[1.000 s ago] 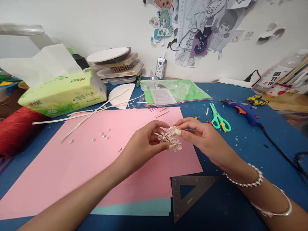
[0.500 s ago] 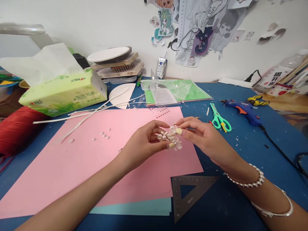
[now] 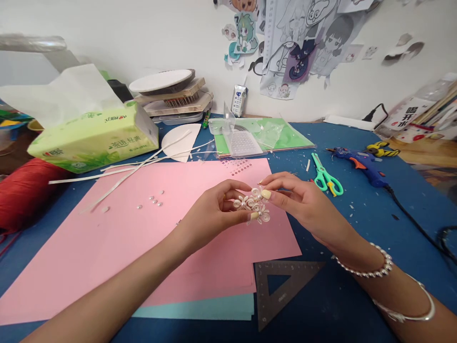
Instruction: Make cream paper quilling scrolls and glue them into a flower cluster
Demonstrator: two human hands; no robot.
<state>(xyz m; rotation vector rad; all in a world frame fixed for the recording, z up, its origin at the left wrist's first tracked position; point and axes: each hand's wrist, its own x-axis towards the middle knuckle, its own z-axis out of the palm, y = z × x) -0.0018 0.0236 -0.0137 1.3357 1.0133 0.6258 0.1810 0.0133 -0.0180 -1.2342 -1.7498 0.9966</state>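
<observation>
A small cluster of white quilled paper flowers (image 3: 254, 206), with coiled petals and pearl centres, is held between both hands above the pink paper (image 3: 200, 257). My left hand (image 3: 217, 209) grips it from the left and below, thumb at its lower edge. From the right, my right hand (image 3: 296, 195) pinches the upper flower between thumb and fingers. The fingertips behind the flowers are partly hidden. Several loose pearl beads (image 3: 154, 201) lie on the pink paper to the left, and white paper strips (image 3: 132, 177) stretch across its far left edge.
A grey set square (image 3: 266, 295) lies at the front. Green scissors (image 3: 321, 176) and a blue glue gun (image 3: 360, 162) with a black cord are at right. A tissue box (image 3: 100, 138) and red thread spool (image 3: 32, 190) stand left; a clear plastic case (image 3: 246, 143) lies behind.
Almost nothing differs. Both hands keep their hold on the flower cluster, with only a very slight shift of the fingers.
</observation>
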